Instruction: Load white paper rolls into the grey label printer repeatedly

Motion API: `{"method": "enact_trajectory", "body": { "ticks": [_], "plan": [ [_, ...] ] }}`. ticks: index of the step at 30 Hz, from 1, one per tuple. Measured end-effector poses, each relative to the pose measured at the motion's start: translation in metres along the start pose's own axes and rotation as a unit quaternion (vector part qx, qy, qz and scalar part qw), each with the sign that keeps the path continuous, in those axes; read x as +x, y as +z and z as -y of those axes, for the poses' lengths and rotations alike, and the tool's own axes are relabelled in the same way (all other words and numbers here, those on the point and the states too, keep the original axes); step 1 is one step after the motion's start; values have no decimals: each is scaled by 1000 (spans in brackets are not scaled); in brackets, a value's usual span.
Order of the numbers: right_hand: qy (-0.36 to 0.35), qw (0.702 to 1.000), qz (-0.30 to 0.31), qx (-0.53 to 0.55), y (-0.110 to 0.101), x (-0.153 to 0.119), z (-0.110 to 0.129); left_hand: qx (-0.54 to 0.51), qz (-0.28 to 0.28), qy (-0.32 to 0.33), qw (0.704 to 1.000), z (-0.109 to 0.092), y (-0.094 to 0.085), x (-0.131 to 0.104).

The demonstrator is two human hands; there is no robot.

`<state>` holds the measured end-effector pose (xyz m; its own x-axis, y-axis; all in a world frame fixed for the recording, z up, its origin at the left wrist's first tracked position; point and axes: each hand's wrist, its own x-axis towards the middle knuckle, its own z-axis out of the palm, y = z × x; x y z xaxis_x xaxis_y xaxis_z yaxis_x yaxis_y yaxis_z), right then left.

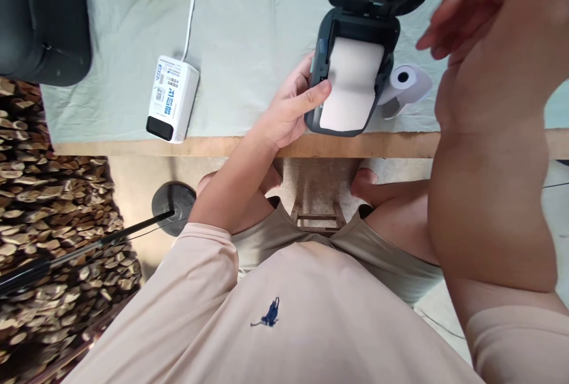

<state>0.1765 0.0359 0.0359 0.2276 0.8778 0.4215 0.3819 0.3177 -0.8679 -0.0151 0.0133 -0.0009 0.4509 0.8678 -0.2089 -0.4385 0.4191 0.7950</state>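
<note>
A dark handheld printer [390, 46] with its lid swung up is tilted over the table's front edge. White paper [353, 79] lies in its open compartment. My left hand [296, 102] grips the printer's left side, the thumb on the paper and the other fingers partly hidden behind the body. Off to the upper right is my right hand [466, 13], raised and slightly blurred, its fingers stretched out and touching nothing visible. Between the printer and my right forearm, a white paper roll [411, 79] rests on the cloth, its dark core showing.
A white power bank [171, 99] with a short cable lies on the cloth-covered table [240, 34] at left. A black bag-like object [44, 22] fills the upper left corner. Below are a black stand base [173, 208] with its pole, and stacked firewood [53, 206].
</note>
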Motion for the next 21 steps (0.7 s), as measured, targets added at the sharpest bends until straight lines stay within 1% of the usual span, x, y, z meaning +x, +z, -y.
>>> {"method": "enact_trajectory", "body": {
  "ticks": [1, 2, 3, 4, 6, 8, 9, 11, 13, 15, 17, 19, 20, 21],
  "plan": [
    [21, 999, -1, 27, 2, -2, 2, 0, -6, -4, 1000, 0, 0, 0],
    [25, 998, -9, 49, 2, -4, 5, 0, -14, -7, 1000, 0, 1, 0],
    [12, 998, -8, 58, 2, -5, 7, -1, -20, -10, 1000, 0, 1, 0],
    [-15, 999, 21, 34, 1, -7, 10, 0, -22, -9, 1000, 0, 1, 0],
    [-62, 991, 87, -77, -3, -9, 14, 5, -10, -6, 1000, -1, 1, 0],
    [-62, 966, 158, -198, -7, -8, 17, 2, 0, -7, 1000, -2, 2, 1],
    [-52, 952, 186, -239, -9, -8, 18, -3, -2, -12, 1000, -3, 3, 1],
    [-31, 931, 230, -283, -11, -6, 21, -12, -19, -32, 999, -4, 4, 2],
    [-8, 902, 267, -338, -11, -4, 25, -3, -31, -44, 999, -4, 4, 3],
    [23, 869, 297, -396, -10, -3, 30, 20, -27, -45, 998, -4, 4, 3],
    [58, 844, 312, -433, -9, -3, 33, 41, -24, -49, 998, -3, 4, 2],
    [80, 844, 313, -428, -9, -4, 36, 51, -29, -59, 997, -4, 4, 0],
    [83, 851, 311, -415, -10, -4, 37, 52, -35, -64, 996, -4, 4, 0],
    [80, 866, 307, -387, -11, -4, 39, 48, -39, -66, 996, -4, 5, 0]
  ]
}}
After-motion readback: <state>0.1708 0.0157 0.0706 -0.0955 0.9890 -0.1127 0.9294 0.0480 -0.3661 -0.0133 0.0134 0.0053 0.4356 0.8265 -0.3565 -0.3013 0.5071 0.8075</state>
